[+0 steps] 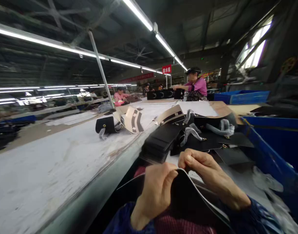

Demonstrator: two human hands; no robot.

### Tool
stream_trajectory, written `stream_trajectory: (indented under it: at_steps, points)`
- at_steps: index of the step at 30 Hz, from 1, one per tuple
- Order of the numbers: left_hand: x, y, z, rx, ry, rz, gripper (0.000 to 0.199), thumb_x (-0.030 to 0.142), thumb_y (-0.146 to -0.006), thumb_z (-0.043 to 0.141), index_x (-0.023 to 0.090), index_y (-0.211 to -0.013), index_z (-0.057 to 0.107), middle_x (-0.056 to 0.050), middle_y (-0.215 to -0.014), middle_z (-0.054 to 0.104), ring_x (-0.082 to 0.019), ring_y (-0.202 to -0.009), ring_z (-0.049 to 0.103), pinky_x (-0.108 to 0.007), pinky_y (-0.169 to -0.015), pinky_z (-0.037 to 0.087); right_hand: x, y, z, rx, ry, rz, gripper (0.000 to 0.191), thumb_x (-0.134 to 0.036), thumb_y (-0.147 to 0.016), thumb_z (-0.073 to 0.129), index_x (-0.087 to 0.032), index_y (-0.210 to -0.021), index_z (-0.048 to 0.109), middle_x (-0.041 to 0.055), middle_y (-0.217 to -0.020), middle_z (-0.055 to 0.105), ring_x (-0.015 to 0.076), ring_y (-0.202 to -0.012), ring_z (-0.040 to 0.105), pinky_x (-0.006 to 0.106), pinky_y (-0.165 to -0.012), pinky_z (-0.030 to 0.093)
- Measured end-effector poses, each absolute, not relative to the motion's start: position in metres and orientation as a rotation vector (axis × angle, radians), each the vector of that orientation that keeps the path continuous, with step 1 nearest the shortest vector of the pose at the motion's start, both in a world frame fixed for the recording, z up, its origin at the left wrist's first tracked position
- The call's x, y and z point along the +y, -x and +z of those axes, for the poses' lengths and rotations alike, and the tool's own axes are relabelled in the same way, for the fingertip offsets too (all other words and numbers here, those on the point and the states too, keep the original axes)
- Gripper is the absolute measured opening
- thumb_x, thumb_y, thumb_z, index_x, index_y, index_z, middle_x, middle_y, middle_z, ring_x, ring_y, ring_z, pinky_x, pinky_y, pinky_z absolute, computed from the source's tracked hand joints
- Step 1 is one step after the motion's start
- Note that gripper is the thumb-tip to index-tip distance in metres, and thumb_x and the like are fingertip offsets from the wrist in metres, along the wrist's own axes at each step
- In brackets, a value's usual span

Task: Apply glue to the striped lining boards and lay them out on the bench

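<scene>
My left hand is closed on the upper edge of a black sheet-like panel, which looks like leather and shows a pale edge. The panel hangs bent over my lap. Right beside that grip, my right hand is pinched shut at the panel's edge; whatever lies between its fingertips is hidden. Just beyond my hands is a stack of black panels. To its right lie black bag pieces with handles wrapped in whitish film.
A long white-topped table runs along my left, with a black bag piece and beige curved pieces on it. Blue bins stand at the right. A co-worker in a pink top works farther back by black bags.
</scene>
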State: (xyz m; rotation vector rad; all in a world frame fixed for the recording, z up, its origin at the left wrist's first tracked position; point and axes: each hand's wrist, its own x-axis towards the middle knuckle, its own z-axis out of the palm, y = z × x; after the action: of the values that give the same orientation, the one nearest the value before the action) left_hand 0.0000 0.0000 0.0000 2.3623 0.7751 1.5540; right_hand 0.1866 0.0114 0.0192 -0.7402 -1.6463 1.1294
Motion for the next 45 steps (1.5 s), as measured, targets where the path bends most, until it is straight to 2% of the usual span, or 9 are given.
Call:
stream_trajectory:
  at_steps: [5,9,12,14,19,25,29,37,45]
  points:
    - [0.014,-0.008,0.009,0.456,-1.611,1.503,0.038,0.045,-0.099,0.049,0.020,-0.071,0.055,0.002,-0.058,0.055,-0.013,-0.058,0.048,-0.026,-0.060,0.040,0.031,-0.171,0.015,-1.918,0.722,1.087,0.037,-0.049,-0.094,0.058,-0.021,-0.118,0.064,0.0065,-0.117,0.066,0.0214,-0.110,0.061,0.032,-0.094,0.049]
    - [0.019,-0.003,0.014,0.076,-1.372,1.517,0.037,0.044,-0.098,0.054,0.021,-0.068,0.057,0.002,-0.048,0.052,-0.016,-0.065,0.050,-0.029,-0.071,0.044,0.041,-0.153,-0.005,-1.991,0.591,1.181,0.042,-0.061,-0.088,0.061,-0.020,-0.088,0.068,0.0022,-0.085,0.066,0.0191,-0.082,0.061,0.030,-0.076,0.052]
    - [0.015,0.025,0.017,0.277,-1.333,1.448,0.030,0.044,-0.098,0.053,0.021,-0.090,0.071,-0.006,-0.093,0.076,-0.022,-0.097,0.065,-0.036,-0.090,0.049,0.040,-0.154,-0.012,-2.013,0.654,1.093,0.046,-0.062,-0.090,0.057,-0.019,-0.073,0.059,-0.0009,-0.070,0.057,0.0140,-0.066,0.053,0.025,-0.061,0.045]
    - [0.009,0.051,0.017,0.431,-1.293,1.392,0.043,0.053,-0.100,0.044,0.023,-0.118,0.068,-0.009,-0.122,0.072,-0.026,-0.109,0.067,-0.039,-0.093,0.051,0.037,-0.160,-0.009,-2.044,0.785,0.915,0.044,-0.057,-0.093,0.055,-0.019,-0.071,0.055,-0.0016,-0.068,0.054,0.0122,-0.062,0.048,0.024,-0.056,0.040]
    - [0.001,0.092,0.011,0.662,-1.678,1.227,0.053,0.059,-0.098,0.043,0.031,-0.141,0.053,-0.005,-0.121,0.074,-0.023,-0.110,0.068,-0.035,-0.096,0.050,0.032,-0.174,0.000,-2.098,0.952,0.544,0.032,-0.047,-0.095,0.055,-0.021,-0.075,0.060,-0.0017,-0.067,0.058,0.0122,-0.058,0.052,0.025,-0.054,0.038]
    - [-0.003,0.079,0.007,1.131,-2.098,1.233,0.039,0.035,-0.100,0.051,0.028,-0.139,0.055,-0.004,-0.110,0.074,-0.019,-0.096,0.070,-0.028,-0.089,0.051,0.029,-0.170,-0.004,-2.069,1.016,0.549,0.035,-0.046,-0.094,0.054,-0.021,-0.070,0.058,-0.0021,-0.062,0.057,0.0121,-0.055,0.052,0.025,-0.052,0.037]
    - [-0.008,0.083,-0.001,1.049,-1.814,1.281,0.057,0.039,-0.097,0.058,0.028,-0.150,0.040,-0.006,-0.115,0.073,-0.019,-0.099,0.070,-0.028,-0.091,0.052,0.027,-0.172,-0.004,-1.965,1.023,0.624,0.038,-0.049,-0.093,0.053,-0.021,-0.069,0.058,-0.0019,-0.063,0.054,0.0118,-0.056,0.047,0.025,-0.051,0.036]
    - [-0.018,0.082,-0.042,0.783,-0.952,1.559,0.083,0.056,-0.047,0.094,0.020,-0.117,0.068,-0.011,-0.114,0.076,-0.036,-0.114,0.067,-0.041,-0.098,0.054,0.032,-0.155,-0.007,-1.545,0.917,0.800,0.038,-0.053,-0.090,0.059,-0.020,-0.073,0.058,-0.0030,-0.066,0.049,0.0107,-0.060,0.043,0.023,-0.054,0.036]
    - [-0.009,0.051,-0.049,1.361,-0.861,1.788,0.052,0.039,-0.071,0.084,0.017,-0.116,0.069,-0.010,-0.114,0.075,-0.031,-0.114,0.067,-0.041,-0.104,0.052,0.037,-0.128,-0.008,-1.620,0.762,0.118,0.014,-0.034,-0.093,0.064,-0.022,-0.101,0.063,0.0001,-0.082,0.065,0.0130,-0.068,0.061,0.024,-0.061,0.049]
